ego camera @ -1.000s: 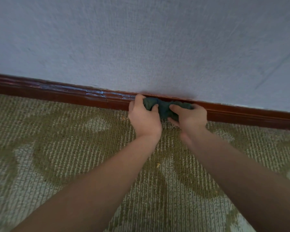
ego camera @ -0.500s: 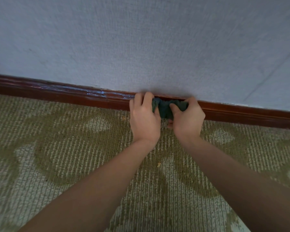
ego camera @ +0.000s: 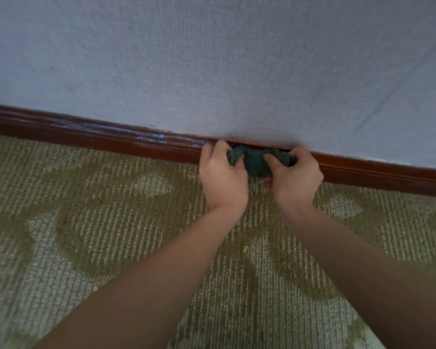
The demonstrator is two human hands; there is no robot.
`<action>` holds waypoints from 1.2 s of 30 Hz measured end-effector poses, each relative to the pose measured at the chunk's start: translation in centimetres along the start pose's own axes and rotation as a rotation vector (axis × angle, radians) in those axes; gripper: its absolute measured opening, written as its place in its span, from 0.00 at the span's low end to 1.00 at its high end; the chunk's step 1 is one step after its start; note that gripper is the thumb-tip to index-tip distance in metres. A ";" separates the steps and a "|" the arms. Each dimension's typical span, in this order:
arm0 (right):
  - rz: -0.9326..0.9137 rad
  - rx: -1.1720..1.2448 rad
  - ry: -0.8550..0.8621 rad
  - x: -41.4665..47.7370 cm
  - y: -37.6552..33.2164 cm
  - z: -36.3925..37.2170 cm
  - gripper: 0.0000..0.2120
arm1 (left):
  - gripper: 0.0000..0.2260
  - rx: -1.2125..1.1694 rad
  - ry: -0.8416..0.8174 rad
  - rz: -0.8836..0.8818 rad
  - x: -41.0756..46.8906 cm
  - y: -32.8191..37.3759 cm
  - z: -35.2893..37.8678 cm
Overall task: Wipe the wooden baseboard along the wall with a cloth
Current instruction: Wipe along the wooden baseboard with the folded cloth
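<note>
Since the frame half a second back, the right hand (ego camera: 296, 177) has shifted slightly toward the right of the frame and the left hand (ego camera: 223, 178) has barely moved. More of the dark green cloth (ego camera: 256, 162) now shows between them.

Location: the cloth is bunched at centre frame, pressed against the face of the wooden baseboard (ego camera: 111, 139) where it meets the grey wall (ego camera: 212, 59). Its lower part reaches down toward the patterned carpet (ego camera: 86, 222).

Hands: both are closed on the cloth, one at each end, fingers curled over it and thumbs pinching from the near side. The cloth lies between the two hands and just beyond the knuckles.

Step in hand, by judgement: a wiping stroke along the board, mid-run. Pale scuffed streaks remain on the board left of centre, and the stretch toward the right edge also appears unwiped.

Next move calls for steady pressure into the moulding grooves while sliding sideways, keeping the cloth off the carpet pile.
</note>
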State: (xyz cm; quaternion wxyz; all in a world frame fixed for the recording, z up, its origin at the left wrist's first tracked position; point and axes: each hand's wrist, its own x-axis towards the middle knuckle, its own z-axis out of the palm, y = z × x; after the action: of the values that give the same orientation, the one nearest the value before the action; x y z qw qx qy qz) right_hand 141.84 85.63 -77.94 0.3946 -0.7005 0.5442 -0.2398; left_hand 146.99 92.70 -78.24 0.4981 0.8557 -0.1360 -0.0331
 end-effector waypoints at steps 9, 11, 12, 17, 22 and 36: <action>-0.089 -0.019 -0.034 -0.6 -0.7 1.1 0.13 | 0.14 -0.076 0.073 -0.079 0.9 -0.9 -1.0; -0.092 -0.019 -0.024 -0.5 -0.6 0.7 0.13 | 0.14 -0.103 0.081 -0.133 0.7 -0.9 -0.7; -0.074 0.000 -0.021 -0.5 -0.5 0.8 0.13 | 0.14 -0.116 0.070 -0.145 0.8 -1.0 -0.7; 0.015 0.103 -0.030 -1.1 -1.1 2.4 0.16 | 0.12 -0.131 0.012 -0.182 2.2 -2.1 -2.2; 0.065 0.134 -0.052 -1.1 -1.3 2.3 0.16 | 0.13 -0.082 0.039 -0.223 2.2 -1.7 -2.1; 0.187 0.211 -0.085 -1.5 -2.5 3.2 0.13 | 0.11 -0.058 0.006 -0.182 3.2 -2.5 -3.5</action>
State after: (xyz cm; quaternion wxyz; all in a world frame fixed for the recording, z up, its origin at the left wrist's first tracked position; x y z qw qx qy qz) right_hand 145.27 88.27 -77.61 0.5092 -0.6109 0.5618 -0.2279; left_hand 151.26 95.94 -78.34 0.5182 0.8498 -0.0552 -0.0796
